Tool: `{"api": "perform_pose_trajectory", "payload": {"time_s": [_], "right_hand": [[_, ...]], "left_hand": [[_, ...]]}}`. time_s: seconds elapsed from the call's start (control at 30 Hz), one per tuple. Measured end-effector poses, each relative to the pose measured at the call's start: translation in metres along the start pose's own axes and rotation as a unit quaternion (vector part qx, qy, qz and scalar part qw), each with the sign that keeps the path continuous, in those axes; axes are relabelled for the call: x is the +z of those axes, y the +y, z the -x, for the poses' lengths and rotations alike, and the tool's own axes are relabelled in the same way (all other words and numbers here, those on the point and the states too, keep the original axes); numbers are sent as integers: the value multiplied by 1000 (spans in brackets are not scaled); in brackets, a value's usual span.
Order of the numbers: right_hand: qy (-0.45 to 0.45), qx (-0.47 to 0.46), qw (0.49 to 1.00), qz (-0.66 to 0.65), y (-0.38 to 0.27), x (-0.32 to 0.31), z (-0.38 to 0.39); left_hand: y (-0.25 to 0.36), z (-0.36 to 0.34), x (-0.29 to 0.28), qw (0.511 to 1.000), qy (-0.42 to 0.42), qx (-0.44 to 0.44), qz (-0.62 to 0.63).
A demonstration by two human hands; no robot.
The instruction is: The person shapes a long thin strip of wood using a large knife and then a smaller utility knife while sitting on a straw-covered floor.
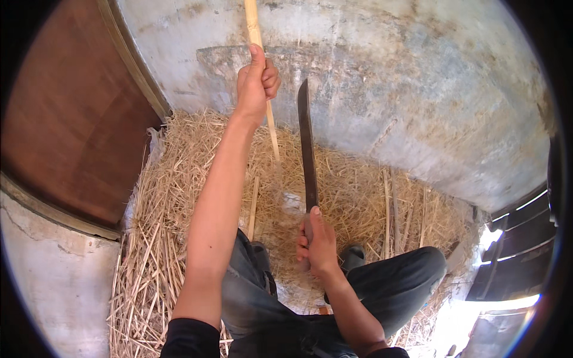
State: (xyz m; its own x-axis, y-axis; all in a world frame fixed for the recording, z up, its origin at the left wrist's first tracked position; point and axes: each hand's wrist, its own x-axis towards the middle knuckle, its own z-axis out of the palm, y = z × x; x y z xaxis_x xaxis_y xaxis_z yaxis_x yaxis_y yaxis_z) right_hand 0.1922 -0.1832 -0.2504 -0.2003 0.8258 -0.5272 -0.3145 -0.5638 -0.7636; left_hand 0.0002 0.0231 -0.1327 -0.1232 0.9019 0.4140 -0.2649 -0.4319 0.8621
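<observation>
My left hand is closed round a pale wooden stick, thumb laid along it. The stick runs from the top edge of the view down past my fist and narrows toward its lower end above the straw. In my right hand is a machete, gripped by its handle. Its long dark blade points up and away from me, to the right of the stick and apart from it. Most of the handle is hidden by my fingers.
Loose straw covers the floor around my legs, with longer sticks lying on it. A stained plaster wall rises in front. At left is a brown door panel in a wooden frame. Dark slats stand at right.
</observation>
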Motion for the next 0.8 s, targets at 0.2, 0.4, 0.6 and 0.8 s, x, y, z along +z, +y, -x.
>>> {"api": "perform_pose_trajectory", "payload": {"time_s": [0.2, 0.4, 0.6, 0.8], "right_hand": [[-45, 79, 995, 31, -31, 8, -16], [-38, -195, 970, -142, -112, 24, 3], [26, -58, 997, 37, -19, 17, -17], [36, -136, 990, -32, -93, 7, 4]], "left_hand": [[-12, -5, 10, 993, 96, 55, -41], [-18, -12, 4, 975, 179, 77, -108], [-29, -20, -7, 967, 218, 89, -99], [-33, 11, -57, 954, 293, 51, -38]]}}
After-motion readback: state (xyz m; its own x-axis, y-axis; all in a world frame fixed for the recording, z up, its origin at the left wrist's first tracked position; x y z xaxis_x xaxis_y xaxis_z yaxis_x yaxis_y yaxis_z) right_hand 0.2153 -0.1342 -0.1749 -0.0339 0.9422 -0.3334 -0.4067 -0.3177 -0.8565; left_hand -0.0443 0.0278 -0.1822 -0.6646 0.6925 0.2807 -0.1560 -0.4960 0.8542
